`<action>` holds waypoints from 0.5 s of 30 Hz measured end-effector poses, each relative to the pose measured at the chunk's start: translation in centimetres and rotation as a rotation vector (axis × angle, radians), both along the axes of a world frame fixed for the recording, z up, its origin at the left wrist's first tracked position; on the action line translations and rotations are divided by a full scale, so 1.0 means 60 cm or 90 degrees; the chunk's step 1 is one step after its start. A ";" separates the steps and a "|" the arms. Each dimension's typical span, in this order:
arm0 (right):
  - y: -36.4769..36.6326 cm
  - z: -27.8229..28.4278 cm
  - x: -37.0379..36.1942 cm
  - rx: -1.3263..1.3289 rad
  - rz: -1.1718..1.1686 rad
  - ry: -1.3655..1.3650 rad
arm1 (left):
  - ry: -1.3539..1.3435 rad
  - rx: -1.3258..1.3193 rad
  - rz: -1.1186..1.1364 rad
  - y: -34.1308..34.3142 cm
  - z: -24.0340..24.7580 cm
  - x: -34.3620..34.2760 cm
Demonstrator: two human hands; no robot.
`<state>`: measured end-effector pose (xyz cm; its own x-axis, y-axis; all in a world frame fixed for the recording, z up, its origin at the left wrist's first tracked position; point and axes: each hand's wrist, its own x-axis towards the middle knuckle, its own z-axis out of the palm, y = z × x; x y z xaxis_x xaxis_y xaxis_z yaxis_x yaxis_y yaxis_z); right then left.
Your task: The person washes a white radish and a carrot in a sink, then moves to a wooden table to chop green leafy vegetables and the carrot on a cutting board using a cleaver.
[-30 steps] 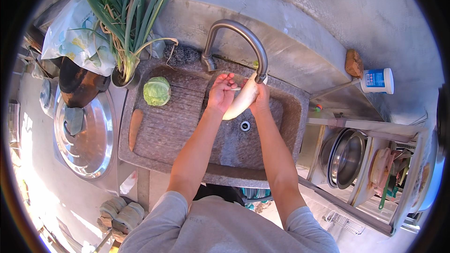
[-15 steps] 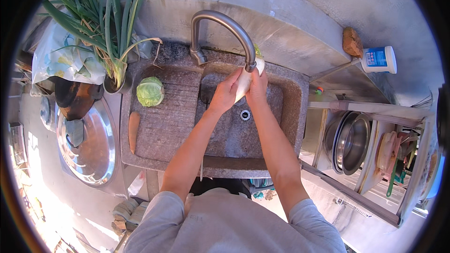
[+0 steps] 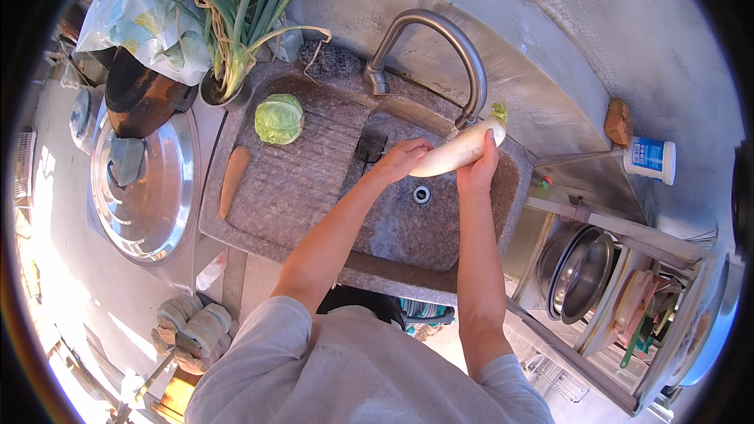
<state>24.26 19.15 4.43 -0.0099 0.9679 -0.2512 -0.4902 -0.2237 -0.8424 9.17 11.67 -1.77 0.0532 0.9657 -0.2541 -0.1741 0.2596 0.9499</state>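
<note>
A stone sink (image 3: 404, 228) spreads beneath our grip. Both hands hold the white radish (image 3: 454, 152): our left hand (image 3: 402, 159) seems curled round its bare end, our right hand (image 3: 477, 170) supports its leafy end, the faucet (image 3: 424, 16) just beyond.

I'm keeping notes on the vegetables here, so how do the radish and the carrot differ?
Colour: the radish is white with a green top; the carrot is orange, with no green showing. Size: the radish looks longer and thicker than the carrot. Support: the radish is in the left hand and right hand, over the basin; the carrot lies on the ribbed drainboard. Both are long in shape.
</note>
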 end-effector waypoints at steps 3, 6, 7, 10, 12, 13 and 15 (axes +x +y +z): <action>-0.024 0.015 -0.010 -0.120 0.048 0.088 | -0.135 -0.092 -0.138 -0.024 0.063 -0.020; -0.066 -0.025 -0.034 -0.180 0.159 0.135 | -0.096 -0.173 -0.210 -0.069 0.072 -0.057; -0.085 -0.048 -0.050 -0.212 0.131 0.129 | -0.030 -0.186 -0.206 -0.088 0.083 -0.073; -0.148 -0.080 -0.089 -0.217 0.230 0.010 | 0.189 -0.162 -0.109 -0.179 0.063 -0.125; -0.199 -0.084 -0.128 -0.270 0.288 -0.082 | 0.285 -0.130 -0.017 -0.254 0.046 -0.165; -0.218 -0.104 -0.137 -0.268 0.331 -0.095 | 0.302 -0.117 0.028 -0.293 0.048 -0.184; -0.261 -0.136 -0.167 -0.248 0.371 -0.187 | 0.431 -0.178 0.044 -0.359 0.066 -0.221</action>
